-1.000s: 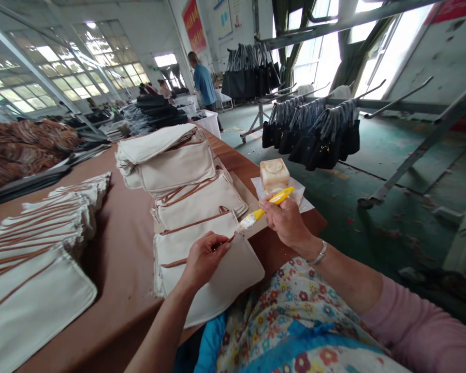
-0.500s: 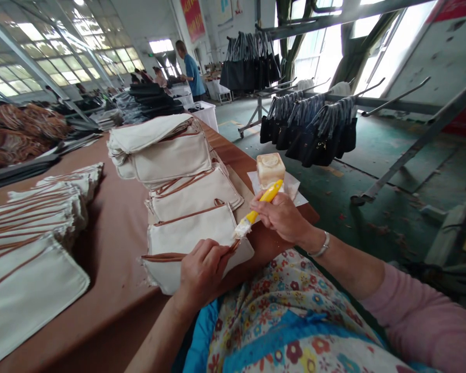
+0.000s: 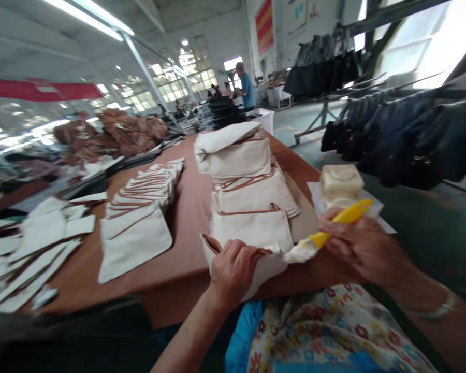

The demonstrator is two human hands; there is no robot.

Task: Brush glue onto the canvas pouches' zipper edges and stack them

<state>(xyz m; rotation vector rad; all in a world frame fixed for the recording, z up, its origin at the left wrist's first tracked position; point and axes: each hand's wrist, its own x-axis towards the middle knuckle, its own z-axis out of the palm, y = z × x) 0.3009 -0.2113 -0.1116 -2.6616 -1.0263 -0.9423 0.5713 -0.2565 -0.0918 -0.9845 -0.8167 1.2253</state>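
"What's in your right hand?"
"My right hand [image 3: 363,248] is closed around a paintbrush with a bright yellow handle and bristles caked in white [image 3: 349,213]. I hold it just on my side of the boxy cream-coloured block [image 3: 339,181], which sits on a sheet of white paper [image 3: 314,194]."
"And your left?"
"My left hand [image 3: 233,268] has a narrow pinch on the brown-lined edge of a cream fabric pouch [image 3: 264,277]. That pouch is left of the block and closer to me, its mouth gaping at the end farther from the block."
"Do the bristles touch it?"
"They're right at the pouch's corner nearest the block. It's blurred there, so I can't tell whether they touch."
"What else is around?"
"Left of the block, on the brown-covered table [image 3: 190,212], is a layered pile of cream pouches with brown trim [image 3: 241,161]. Much farther left of the block runs an overlapping row of similar pouches [image 3: 135,235]. Right of the block and beyond it hang blurred black bags [image 3: 415,150]. Far behind the block, to its left, stands a person in a blue shirt [image 3: 247,89]."
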